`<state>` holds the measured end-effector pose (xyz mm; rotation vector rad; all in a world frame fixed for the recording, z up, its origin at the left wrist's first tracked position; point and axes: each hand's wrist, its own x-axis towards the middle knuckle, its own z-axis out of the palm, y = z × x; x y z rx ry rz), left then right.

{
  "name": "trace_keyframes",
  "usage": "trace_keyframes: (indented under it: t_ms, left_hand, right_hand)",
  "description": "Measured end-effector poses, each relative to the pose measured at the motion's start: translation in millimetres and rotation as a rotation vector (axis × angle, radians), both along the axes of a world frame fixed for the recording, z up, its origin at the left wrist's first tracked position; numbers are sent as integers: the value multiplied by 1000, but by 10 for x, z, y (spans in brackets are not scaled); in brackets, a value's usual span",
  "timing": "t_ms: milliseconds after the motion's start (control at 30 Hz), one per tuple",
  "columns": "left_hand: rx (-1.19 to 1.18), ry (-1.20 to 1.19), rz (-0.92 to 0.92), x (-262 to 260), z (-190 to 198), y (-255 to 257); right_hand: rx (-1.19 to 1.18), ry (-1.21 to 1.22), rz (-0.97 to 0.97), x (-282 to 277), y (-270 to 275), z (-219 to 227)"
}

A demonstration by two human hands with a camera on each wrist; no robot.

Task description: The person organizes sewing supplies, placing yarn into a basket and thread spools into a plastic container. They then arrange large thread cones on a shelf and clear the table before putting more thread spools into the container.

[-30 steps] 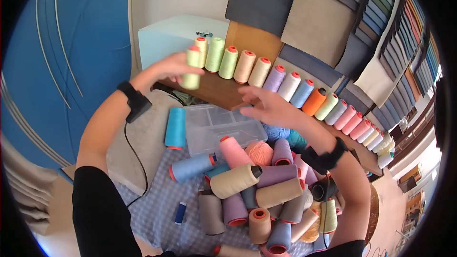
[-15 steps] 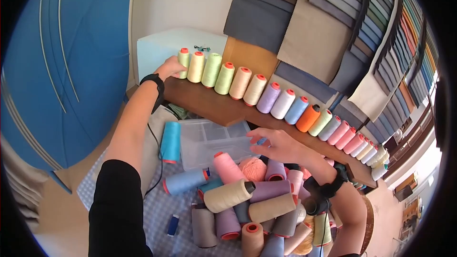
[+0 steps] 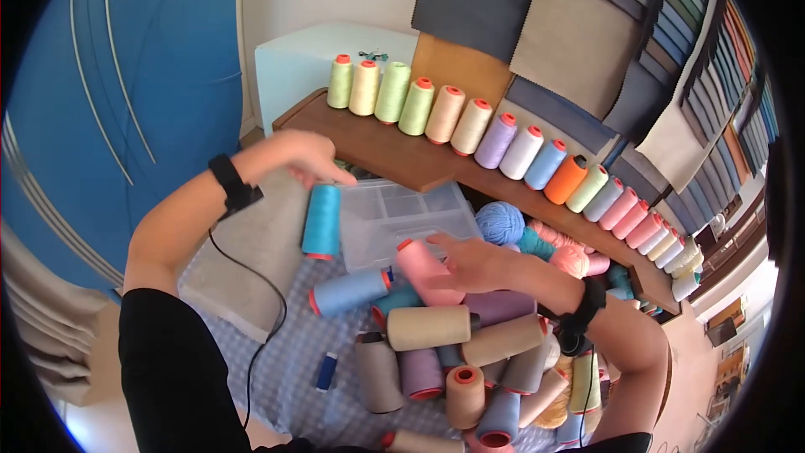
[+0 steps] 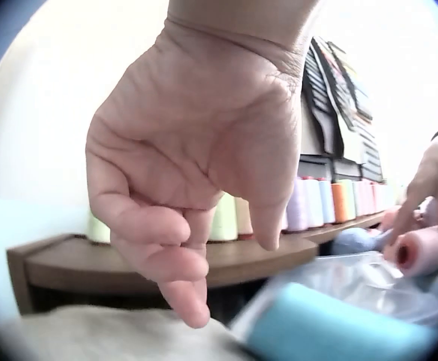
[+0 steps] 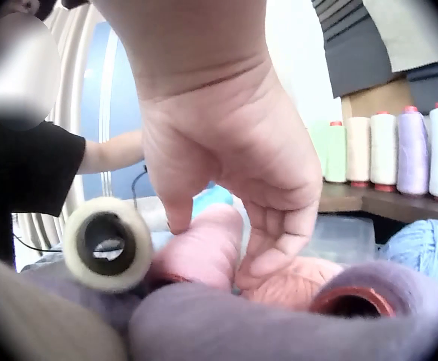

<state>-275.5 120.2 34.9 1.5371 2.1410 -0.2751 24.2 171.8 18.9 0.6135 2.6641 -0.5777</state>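
My left hand is empty, fingers loosely bent, above the near side of the shelf and just past the upright turquoise thread cone. In the left wrist view that turquoise cone lies below and right of the fingertips. My right hand reaches over the heap and grips a pink thread cone, thumb on one side and fingers on the other, as the right wrist view shows. Close by lie a cream cone, a salmon yarn ball and a purple cone.
A long row of thread cones stands on the brown wooden shelf. A clear divided plastic box sits below it. Fabric swatches hang behind. Several more cones and a small dark-blue spool lie on the checked cloth.
The left hand has set a pale green cone at the row's left end, let go and drawn back. The right hand has come down onto the pink cone; the cream cone has turned level.
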Motion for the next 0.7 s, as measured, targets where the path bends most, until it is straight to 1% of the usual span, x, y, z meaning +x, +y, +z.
trace_keyframes:
  t_ms: [33,67,133,167,200,267,300,367,433,467,500,533,600,633,667,700]
  left_hand:
    - [-17,27,-33,92,-121,-59]
    - [-23,26,-27,93,-281,-94]
    - [213,281,-314,78,-530,-110]
    - [120,261,-238,179,-394,-139]
    - [119,261,-236,195,-387,-155]
    - [51,-69,2,219,-340,-181]
    - [59,-66,4,209,-276,-205]
    - [216,-381,98,148,-85,-272]
    - [420,-469,178,-38,155,-255]
    - [541,-446,224,-183,233,-191]
    - [651,-393,237,-310,333,-134]
    - [654,-391,235,-438,376,-53]
    - [889,-94,316,-700,318,167]
    - [899,-95,313,-824,204,277]
    - [925,-116,354,-952,75,413]
    - [950,-140,395,-980,37,491]
  right_hand:
    - [-23,-6,-1,-9,5,-24]
    - [-29,-6,5,-29,-13,1]
    - [-71,-104,-53,-49,-57,110]
    - [-73,-105,-50,-47,-86,138]
    - [-52,-109,-20,-45,-111,166]
    - [-21,-109,11,-28,-120,195]
    - [-35,-90,32,-7,-107,185]
    - [-45,-73,56,59,-33,117]
    - [-54,22,123,124,81,29]
    - [-49,25,125,129,42,110]
    - [-69,7,66,151,-38,241]
    - [-90,-12,7,166,-83,317]
    - [-75,13,3,193,-92,328]
    - [-62,34,-3,217,-96,330]
    - [-47,36,-5,232,-102,328]
    - [-41,37,-1,240,-117,314]
